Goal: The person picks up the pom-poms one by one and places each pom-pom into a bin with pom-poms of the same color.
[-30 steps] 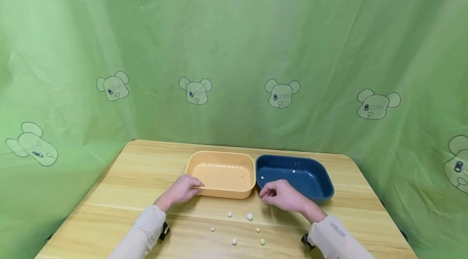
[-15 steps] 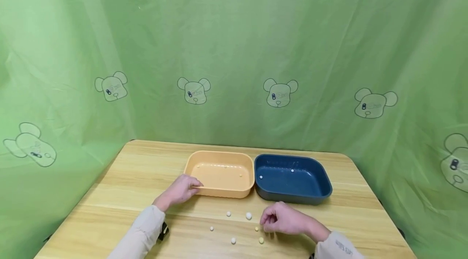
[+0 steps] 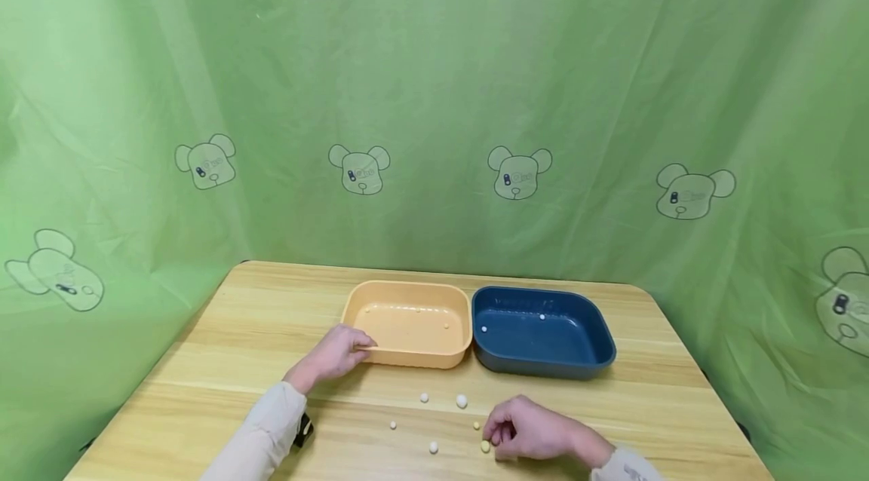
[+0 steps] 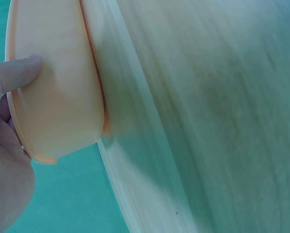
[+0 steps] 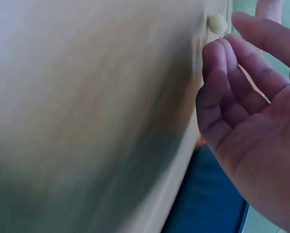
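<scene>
My left hand (image 3: 337, 350) grips the near left rim of the light-orange plastic basin (image 3: 421, 357). In the left wrist view its thumb lies on the outer wall of the basin (image 4: 62, 97), the other fingers behind the rim. My right hand (image 3: 532, 427) is low over the table, partly curled, fingertips beside a yellow ball (image 3: 485, 447). That yellow ball (image 5: 216, 23) shows just off the thumb tip in the right wrist view, not visibly pinched. A smaller yellow ball (image 3: 477, 426) lies just left of the hand. Several white balls, including a larger one (image 3: 462, 401), lie farther left.
A dark-blue basin (image 3: 543, 366) stands right beside the orange one, with two small white balls inside, one of them (image 3: 542, 317) toward the back. The orange basin contains small yellow balls (image 3: 446, 326). Both stand on a wooden table (image 3: 271, 300) before a green curtain (image 3: 434, 225).
My right hand has come from the front rim of the blue basin down toward the near yellow balls. My left hand has kept its grip on the orange basin.
</scene>
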Action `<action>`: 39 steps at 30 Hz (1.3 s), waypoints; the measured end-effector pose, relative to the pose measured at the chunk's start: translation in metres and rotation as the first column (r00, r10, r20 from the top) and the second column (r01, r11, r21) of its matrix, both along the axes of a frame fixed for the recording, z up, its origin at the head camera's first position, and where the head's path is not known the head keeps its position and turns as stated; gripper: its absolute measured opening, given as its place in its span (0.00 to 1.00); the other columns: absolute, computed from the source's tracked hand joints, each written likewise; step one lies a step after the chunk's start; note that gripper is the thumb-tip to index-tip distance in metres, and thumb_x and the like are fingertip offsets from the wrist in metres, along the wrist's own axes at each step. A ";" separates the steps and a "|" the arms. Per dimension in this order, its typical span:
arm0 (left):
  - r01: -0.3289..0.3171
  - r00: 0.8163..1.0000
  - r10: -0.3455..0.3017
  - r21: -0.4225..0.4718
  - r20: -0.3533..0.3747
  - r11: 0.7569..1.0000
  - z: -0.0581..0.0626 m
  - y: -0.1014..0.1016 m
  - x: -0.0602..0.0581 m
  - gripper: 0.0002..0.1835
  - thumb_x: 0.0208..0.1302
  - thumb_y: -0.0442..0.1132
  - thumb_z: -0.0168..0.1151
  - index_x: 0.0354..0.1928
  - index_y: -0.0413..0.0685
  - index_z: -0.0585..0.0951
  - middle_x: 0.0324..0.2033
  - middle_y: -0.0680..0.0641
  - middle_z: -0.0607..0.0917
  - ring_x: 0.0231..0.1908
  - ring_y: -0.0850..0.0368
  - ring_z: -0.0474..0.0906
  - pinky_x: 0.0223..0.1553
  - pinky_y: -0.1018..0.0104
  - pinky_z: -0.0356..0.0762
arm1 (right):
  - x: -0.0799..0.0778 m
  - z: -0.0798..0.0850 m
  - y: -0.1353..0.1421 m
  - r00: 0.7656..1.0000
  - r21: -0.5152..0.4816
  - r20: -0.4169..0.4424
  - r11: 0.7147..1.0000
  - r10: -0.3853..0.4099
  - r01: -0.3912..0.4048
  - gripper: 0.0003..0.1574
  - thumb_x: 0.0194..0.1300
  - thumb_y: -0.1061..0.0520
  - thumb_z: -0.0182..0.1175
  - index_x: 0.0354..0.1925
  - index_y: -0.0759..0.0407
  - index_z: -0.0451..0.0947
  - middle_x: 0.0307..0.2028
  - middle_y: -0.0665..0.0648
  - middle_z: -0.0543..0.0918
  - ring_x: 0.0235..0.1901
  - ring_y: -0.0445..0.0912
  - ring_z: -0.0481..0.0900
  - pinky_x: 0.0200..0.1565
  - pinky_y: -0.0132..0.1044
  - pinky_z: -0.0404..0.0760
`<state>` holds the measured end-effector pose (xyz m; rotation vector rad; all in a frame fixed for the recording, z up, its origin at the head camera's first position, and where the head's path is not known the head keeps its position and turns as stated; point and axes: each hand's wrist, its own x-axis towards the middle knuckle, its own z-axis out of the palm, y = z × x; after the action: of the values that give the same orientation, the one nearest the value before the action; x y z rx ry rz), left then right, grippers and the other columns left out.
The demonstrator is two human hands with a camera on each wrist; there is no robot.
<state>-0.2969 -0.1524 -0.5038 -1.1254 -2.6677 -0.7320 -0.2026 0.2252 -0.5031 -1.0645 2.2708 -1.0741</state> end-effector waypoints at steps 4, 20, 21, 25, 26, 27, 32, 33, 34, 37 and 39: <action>0.006 1.000 -0.006 0.005 -0.009 1.000 -0.001 -0.001 0.000 0.07 0.55 0.29 0.66 0.36 0.44 0.86 0.34 0.49 0.87 0.36 0.56 0.83 0.42 0.63 0.80 | 0.001 -0.002 -0.002 1.000 0.031 -0.023 0.999 0.009 -0.008 0.09 0.54 0.63 0.67 0.35 0.56 0.80 0.26 0.39 0.77 0.27 0.29 0.72 0.29 0.27 0.77; 0.002 1.000 -0.002 0.004 0.012 1.000 0.002 -0.001 0.001 0.06 0.55 0.30 0.66 0.36 0.44 0.86 0.34 0.49 0.87 0.36 0.56 0.83 0.41 0.64 0.80 | 0.000 0.000 -0.017 0.991 0.120 -0.134 0.993 0.028 -0.012 0.05 0.56 0.58 0.67 0.32 0.52 0.80 0.22 0.38 0.74 0.24 0.28 0.70 0.27 0.25 0.75; -0.002 1.000 0.001 0.005 0.021 1.000 0.002 -0.001 0.001 0.06 0.55 0.30 0.66 0.36 0.44 0.86 0.34 0.49 0.87 0.36 0.56 0.83 0.41 0.65 0.80 | -0.001 0.000 -0.017 0.991 0.122 -0.133 0.992 0.028 -0.012 0.04 0.56 0.58 0.67 0.31 0.51 0.80 0.22 0.38 0.74 0.23 0.28 0.69 0.27 0.25 0.75; -0.010 0.999 0.010 0.002 0.031 1.000 0.002 0.000 0.001 0.06 0.56 0.31 0.66 0.36 0.45 0.86 0.34 0.49 0.87 0.36 0.56 0.83 0.42 0.64 0.80 | -0.002 -0.002 -0.018 0.990 0.134 -0.141 0.991 0.030 -0.011 0.04 0.56 0.58 0.67 0.31 0.50 0.80 0.22 0.38 0.74 0.23 0.28 0.69 0.26 0.25 0.74; -0.011 0.999 0.011 0.003 0.032 1.000 0.002 0.000 0.002 0.06 0.56 0.31 0.66 0.36 0.45 0.86 0.34 0.49 0.87 0.36 0.56 0.83 0.42 0.64 0.80 | -0.002 -0.002 -0.018 0.989 0.137 -0.145 0.991 0.030 -0.011 0.04 0.56 0.59 0.67 0.31 0.50 0.80 0.22 0.38 0.74 0.23 0.28 0.69 0.26 0.25 0.74; -0.013 0.999 0.013 0.000 0.033 1.000 0.002 0.000 0.002 0.06 0.56 0.31 0.66 0.36 0.45 0.86 0.35 0.49 0.87 0.36 0.57 0.83 0.42 0.64 0.80 | -0.002 -0.003 -0.018 0.989 0.139 -0.147 0.990 0.031 -0.010 0.05 0.56 0.59 0.67 0.31 0.50 0.80 0.22 0.38 0.74 0.23 0.28 0.69 0.26 0.25 0.74; -0.005 1.000 0.005 0.001 0.016 1.000 0.001 0.000 0.001 0.06 0.56 0.30 0.66 0.36 0.44 0.86 0.34 0.49 0.87 0.36 0.56 0.83 0.42 0.64 0.80 | -0.003 -0.003 -0.017 0.989 0.148 -0.146 0.989 0.031 -0.010 0.05 0.56 0.59 0.67 0.32 0.49 0.80 0.23 0.38 0.74 0.23 0.28 0.69 0.26 0.25 0.74; 0.000 1.000 0.000 0.002 0.006 1.000 0.002 0.000 0.000 0.06 0.55 0.30 0.66 0.36 0.44 0.86 0.34 0.49 0.87 0.36 0.56 0.83 0.41 0.64 0.80 | -0.003 -0.002 -0.016 0.990 0.146 -0.141 0.989 0.033 -0.012 0.05 0.56 0.59 0.67 0.32 0.49 0.80 0.23 0.38 0.74 0.23 0.28 0.69 0.26 0.25 0.74; 0.004 1.000 -0.004 0.003 -0.003 1.000 0.002 0.000 0.000 0.06 0.56 0.30 0.66 0.36 0.44 0.86 0.34 0.49 0.87 0.36 0.56 0.83 0.41 0.64 0.80 | -0.003 -0.002 -0.016 0.990 0.144 -0.139 0.990 0.036 -0.016 0.05 0.56 0.59 0.67 0.31 0.49 0.80 0.23 0.38 0.74 0.23 0.28 0.69 0.26 0.25 0.74; 0.014 1.000 -0.014 0.006 -0.023 1.000 0.001 -0.001 0.000 0.06 0.56 0.29 0.66 0.35 0.44 0.86 0.34 0.49 0.87 0.36 0.56 0.83 0.41 0.64 0.80 | -0.003 -0.001 -0.015 0.992 0.129 -0.116 0.991 0.044 -0.029 0.05 0.57 0.58 0.66 0.31 0.49 0.79 0.23 0.38 0.74 0.23 0.28 0.69 0.25 0.25 0.75; 0.021 0.999 -0.021 0.010 -0.033 1.000 0.001 -0.001 -0.001 0.06 0.55 0.29 0.66 0.35 0.44 0.86 0.33 0.49 0.87 0.35 0.56 0.83 0.40 0.64 0.80 | -0.002 -0.001 -0.015 0.993 0.119 -0.105 0.992 0.045 -0.033 0.05 0.57 0.58 0.66 0.31 0.49 0.79 0.22 0.38 0.74 0.23 0.29 0.69 0.25 0.25 0.75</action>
<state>-0.2975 -0.1535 -0.5027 -1.1549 -2.6258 -0.7232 -0.2048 0.2106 -0.5040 -1.1386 2.3548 -0.8750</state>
